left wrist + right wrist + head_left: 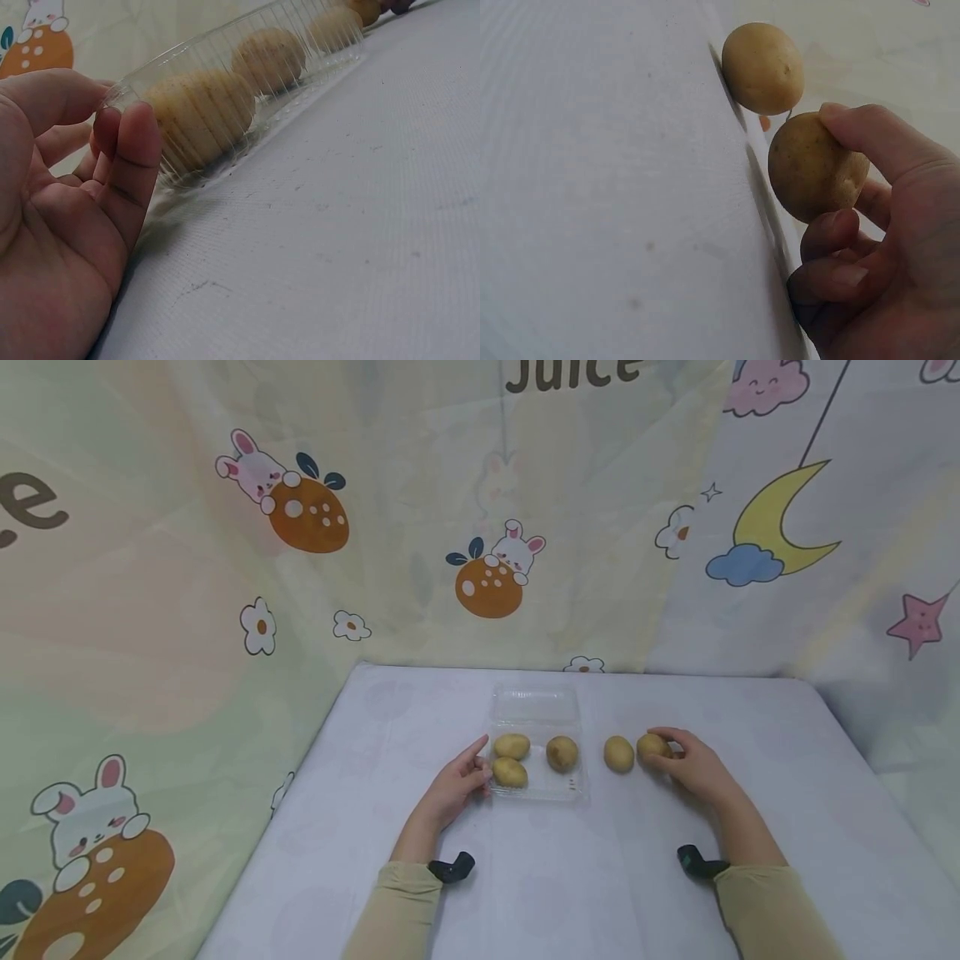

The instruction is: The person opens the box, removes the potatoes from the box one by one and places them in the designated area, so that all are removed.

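A clear plastic clamshell box (pixel 543 789) lies open on the table, its lid (pixel 536 705) folded back. Inside are two potatoes (pixel 512 746) at the left and one potato (pixel 562 753) at the right. My left hand (pixel 452 792) holds the box's left edge; up close in the left wrist view, thumb and fingers meet at its ribbed wall (pixel 180 169). To the right of the box, my right hand (pixel 696 766) grips a potato (pixel 814 169) between thumb and fingers. Just left of that one, another potato (pixel 618 754) rests on the table.
The table (pixel 525 893) wears a white cloth. A printed curtain (pixel 405 527) with rabbits and a moon hangs behind its far edge. Black straps with camera mounts sit at the left wrist (pixel 452 867) and right wrist (pixel 701 862).
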Tool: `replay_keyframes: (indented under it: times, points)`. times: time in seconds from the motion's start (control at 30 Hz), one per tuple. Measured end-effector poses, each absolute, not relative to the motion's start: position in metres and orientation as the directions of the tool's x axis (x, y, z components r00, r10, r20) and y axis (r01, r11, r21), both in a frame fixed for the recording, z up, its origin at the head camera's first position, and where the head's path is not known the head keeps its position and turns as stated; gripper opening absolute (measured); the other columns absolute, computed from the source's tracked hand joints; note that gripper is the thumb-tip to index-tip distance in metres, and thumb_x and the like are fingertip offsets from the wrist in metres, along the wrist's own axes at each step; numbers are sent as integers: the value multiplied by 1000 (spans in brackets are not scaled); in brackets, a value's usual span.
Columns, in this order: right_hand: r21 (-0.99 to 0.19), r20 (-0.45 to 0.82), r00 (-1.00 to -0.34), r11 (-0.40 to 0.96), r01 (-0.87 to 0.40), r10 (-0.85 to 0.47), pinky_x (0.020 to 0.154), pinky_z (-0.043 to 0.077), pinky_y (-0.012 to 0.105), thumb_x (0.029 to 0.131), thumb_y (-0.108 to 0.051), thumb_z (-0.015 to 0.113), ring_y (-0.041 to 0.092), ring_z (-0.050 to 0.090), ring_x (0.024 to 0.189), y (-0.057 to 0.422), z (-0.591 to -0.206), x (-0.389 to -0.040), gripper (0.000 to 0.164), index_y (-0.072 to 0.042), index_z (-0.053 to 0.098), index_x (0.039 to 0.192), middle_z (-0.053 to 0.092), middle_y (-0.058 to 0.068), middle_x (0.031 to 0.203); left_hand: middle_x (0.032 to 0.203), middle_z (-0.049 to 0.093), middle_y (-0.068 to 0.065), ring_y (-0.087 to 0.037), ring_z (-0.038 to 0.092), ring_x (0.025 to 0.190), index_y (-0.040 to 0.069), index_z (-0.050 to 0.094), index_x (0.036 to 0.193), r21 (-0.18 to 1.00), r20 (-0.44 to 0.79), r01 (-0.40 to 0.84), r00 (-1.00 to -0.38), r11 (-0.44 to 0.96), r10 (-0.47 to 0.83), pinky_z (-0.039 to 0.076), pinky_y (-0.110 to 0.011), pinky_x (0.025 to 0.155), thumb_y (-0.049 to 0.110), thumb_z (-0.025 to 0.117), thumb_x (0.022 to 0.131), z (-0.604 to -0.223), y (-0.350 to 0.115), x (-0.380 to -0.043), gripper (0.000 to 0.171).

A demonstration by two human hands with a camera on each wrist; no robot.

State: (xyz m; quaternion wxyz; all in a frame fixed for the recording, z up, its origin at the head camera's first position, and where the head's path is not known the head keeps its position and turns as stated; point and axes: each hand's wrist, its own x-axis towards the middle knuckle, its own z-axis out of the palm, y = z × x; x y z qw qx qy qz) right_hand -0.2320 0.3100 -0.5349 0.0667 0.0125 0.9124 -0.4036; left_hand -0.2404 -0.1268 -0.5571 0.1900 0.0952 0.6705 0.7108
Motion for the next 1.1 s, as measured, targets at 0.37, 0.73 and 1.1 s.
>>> replay_keyframes:
  times: [0.37,0.73,1.1]
  points:
    - [-723,-134,-990,687,77,-31,98,39,61,84,-62,66,45,44,127,305,-536,-232,81,-12,45,145,37,25,150,102,49,-1,-13,54,79,28,33,154,987,-132,-158,-911,-36,391,54,-27,75,12,66,92,-558,-127,-241,72]
    - [-727,-177,-983,680,96,-50,91,46,53,84,-61,68,45,44,125,305,-532,-231,84,-16,40,150,32,24,153,103,49,-2,-13,56,79,27,33,155,989,-121,-146,-911,-33,394,54,-28,77,13,66,92,-559,-127,-241,72]
    - [-720,-179,-982,688,90,-59,97,40,62,84,-60,68,46,42,126,308,-535,-232,87,-17,35,152,29,24,155,102,51,-2,-14,57,79,31,35,154,989,-129,-147,-914,-16,385,55,-28,77,15,67,92,-559,-127,-240,71]
